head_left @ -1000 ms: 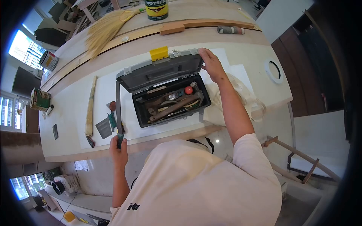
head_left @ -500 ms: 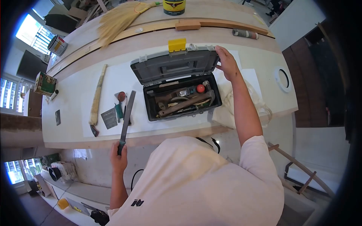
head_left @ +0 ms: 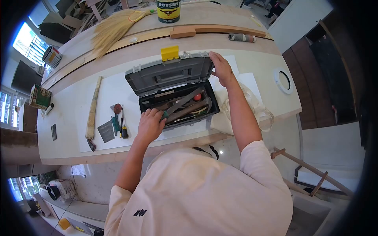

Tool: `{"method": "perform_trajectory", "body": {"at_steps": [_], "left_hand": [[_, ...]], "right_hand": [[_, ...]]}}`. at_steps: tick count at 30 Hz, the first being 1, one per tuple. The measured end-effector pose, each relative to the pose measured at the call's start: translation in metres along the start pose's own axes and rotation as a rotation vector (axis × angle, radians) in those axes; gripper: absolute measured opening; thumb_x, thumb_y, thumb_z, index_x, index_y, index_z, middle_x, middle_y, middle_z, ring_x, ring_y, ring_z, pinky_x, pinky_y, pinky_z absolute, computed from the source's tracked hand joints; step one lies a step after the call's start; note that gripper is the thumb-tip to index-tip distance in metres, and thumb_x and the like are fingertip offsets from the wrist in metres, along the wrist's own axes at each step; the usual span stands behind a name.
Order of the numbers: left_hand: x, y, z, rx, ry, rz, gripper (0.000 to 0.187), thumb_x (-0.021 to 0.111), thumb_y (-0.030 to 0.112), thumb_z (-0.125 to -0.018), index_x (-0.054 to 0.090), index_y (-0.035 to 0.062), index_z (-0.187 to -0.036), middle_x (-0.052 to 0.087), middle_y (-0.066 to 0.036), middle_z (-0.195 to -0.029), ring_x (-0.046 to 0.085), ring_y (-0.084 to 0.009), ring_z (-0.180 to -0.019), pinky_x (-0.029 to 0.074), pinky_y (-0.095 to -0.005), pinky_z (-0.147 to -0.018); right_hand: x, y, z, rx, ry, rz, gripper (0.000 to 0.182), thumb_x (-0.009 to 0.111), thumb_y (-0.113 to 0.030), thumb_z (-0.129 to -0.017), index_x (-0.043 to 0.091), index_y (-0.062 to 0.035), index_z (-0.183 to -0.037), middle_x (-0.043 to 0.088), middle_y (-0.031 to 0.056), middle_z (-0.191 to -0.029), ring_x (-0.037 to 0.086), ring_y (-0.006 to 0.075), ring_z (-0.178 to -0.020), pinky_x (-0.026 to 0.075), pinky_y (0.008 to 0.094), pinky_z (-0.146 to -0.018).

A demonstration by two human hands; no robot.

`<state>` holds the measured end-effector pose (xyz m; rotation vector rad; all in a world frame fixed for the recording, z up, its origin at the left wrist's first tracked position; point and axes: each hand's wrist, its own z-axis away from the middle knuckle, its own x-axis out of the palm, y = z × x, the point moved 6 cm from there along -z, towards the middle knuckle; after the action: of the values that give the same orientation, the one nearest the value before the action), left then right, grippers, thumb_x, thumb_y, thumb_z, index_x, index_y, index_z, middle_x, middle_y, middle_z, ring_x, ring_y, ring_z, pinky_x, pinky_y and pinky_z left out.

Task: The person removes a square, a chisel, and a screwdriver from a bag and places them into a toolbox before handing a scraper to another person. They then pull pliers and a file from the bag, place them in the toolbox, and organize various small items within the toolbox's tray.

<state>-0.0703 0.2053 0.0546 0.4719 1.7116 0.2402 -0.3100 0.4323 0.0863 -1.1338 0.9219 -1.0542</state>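
My left hand [head_left: 151, 125] is closed on the green handle of a long flat metal file [head_left: 184, 102]. The file's blade lies slantwise over the tools inside a black toolbox [head_left: 214, 103]. My right hand [head_left: 222, 70] grips the right end of the raised grey lid [head_left: 169, 74], which has a yellow latch [head_left: 170, 53]. Among the tools in the box are a wooden-handled tool [head_left: 188, 111] and a round red knob [head_left: 197, 96]. Left of the box lie a screwdriver [head_left: 124, 130], a grey flat sheet [head_left: 106, 131] and a long wrapped tool with a dark handle [head_left: 93, 114].
A cream cloth bag [head_left: 246, 108] lies right of the toolbox. Behind it are a wooden strip [head_left: 220, 29], a paint roll-like cylinder [head_left: 241, 37], a straw broom [head_left: 114, 31] and a paint can [head_left: 168, 11]. A white ring [head_left: 282, 82] sits at the table's right.
My left hand has carried the file from the table's front edge up and right, into the open toolbox. My right hand still holds the lid. The view has shifted slightly.
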Motion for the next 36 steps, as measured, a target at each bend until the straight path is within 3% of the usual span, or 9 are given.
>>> {"method": "perform_trajectory", "body": {"at_steps": [6, 12, 15, 21, 26, 29, 36], "left_hand": [[0.009, -0.005, -0.005, -0.03, -0.072, -0.025, 0.024, 0.067, 0.018, -0.083, 0.066, 0.0054, -0.104, 0.06, -0.009, -0.102, 0.054, -0.0283, -0.099, 0.042, -0.0404, -0.084], [-0.036, -0.034, 0.02, -0.146, 0.159, 0.196, 0.016, 0.062, 0.01, -0.087, 0.066, 0.0012, -0.1, 0.063, -0.013, -0.103, 0.056, -0.0339, -0.098, 0.045, -0.0432, -0.086], [-0.051, -0.055, 0.047, -0.304, 0.209, 0.283, 0.015, 0.06, 0.005, -0.087, 0.065, 0.0001, -0.101, 0.063, -0.015, -0.1, 0.058, -0.0355, -0.095, 0.047, -0.0423, -0.083], [-0.05, -0.035, 0.049, -0.26, 0.306, 0.281, 0.013, 0.061, 0.001, -0.086, 0.065, -0.001, -0.098, 0.064, -0.018, -0.098, 0.061, -0.036, -0.095, 0.049, -0.0411, -0.082], [-0.011, -0.004, 0.016, -0.158, 0.094, 0.063, 0.032, 0.066, 0.008, -0.081, 0.061, 0.0015, -0.112, 0.059, -0.015, -0.114, 0.055, -0.0346, -0.107, 0.044, -0.0438, -0.091], [0.01, -0.016, 0.012, -0.238, -0.074, 0.046, 0.038, 0.067, 0.009, -0.081, 0.058, 0.0025, -0.117, 0.056, -0.014, -0.118, 0.053, -0.0336, -0.11, 0.043, -0.0431, -0.093], [0.015, -0.018, 0.011, -0.204, -0.069, 0.04, 0.036, 0.067, 0.01, -0.081, 0.058, 0.0021, -0.115, 0.056, -0.015, -0.111, 0.054, -0.0341, -0.106, 0.044, -0.0437, -0.091]], "right_hand": [[-0.002, 0.004, 0.002, 0.015, 0.018, -0.024, 0.045, 0.053, -0.046, -0.096, 0.054, -0.0153, -0.129, 0.056, -0.0013, -0.119, 0.052, 0.0141, -0.109, 0.041, 0.0437, -0.094], [-0.003, 0.004, 0.002, 0.025, 0.032, -0.01, 0.048, 0.053, -0.047, -0.096, 0.051, -0.0153, -0.132, 0.054, -0.0005, -0.122, 0.052, 0.0156, -0.111, 0.04, 0.0452, -0.096], [-0.002, 0.004, 0.003, 0.025, 0.041, -0.015, 0.048, 0.052, -0.047, -0.096, 0.051, -0.0148, -0.132, 0.054, 0.0009, -0.123, 0.051, 0.0173, -0.112, 0.039, 0.0464, -0.097], [0.001, 0.002, 0.006, 0.017, 0.045, -0.024, 0.052, 0.052, -0.05, -0.096, 0.048, -0.0137, -0.133, 0.053, 0.0021, -0.126, 0.05, 0.0199, -0.116, 0.038, 0.0488, -0.098], [0.001, 0.004, 0.003, 0.034, 0.043, -0.027, 0.05, 0.052, -0.05, -0.095, 0.049, -0.0161, -0.132, 0.051, 0.0021, -0.126, 0.049, 0.0217, -0.114, 0.037, 0.0487, -0.097], [0.0, 0.003, 0.005, 0.033, 0.053, -0.038, 0.046, 0.051, -0.049, -0.095, 0.052, -0.0171, -0.127, 0.052, 0.0011, -0.123, 0.049, 0.0211, -0.113, 0.036, 0.0506, -0.097], [-0.003, 0.01, -0.001, 0.005, 0.04, -0.037, 0.051, 0.053, -0.049, -0.094, 0.05, -0.0166, -0.133, 0.054, 0.0011, -0.123, 0.051, 0.0189, -0.113, 0.039, 0.049, -0.095]]}}
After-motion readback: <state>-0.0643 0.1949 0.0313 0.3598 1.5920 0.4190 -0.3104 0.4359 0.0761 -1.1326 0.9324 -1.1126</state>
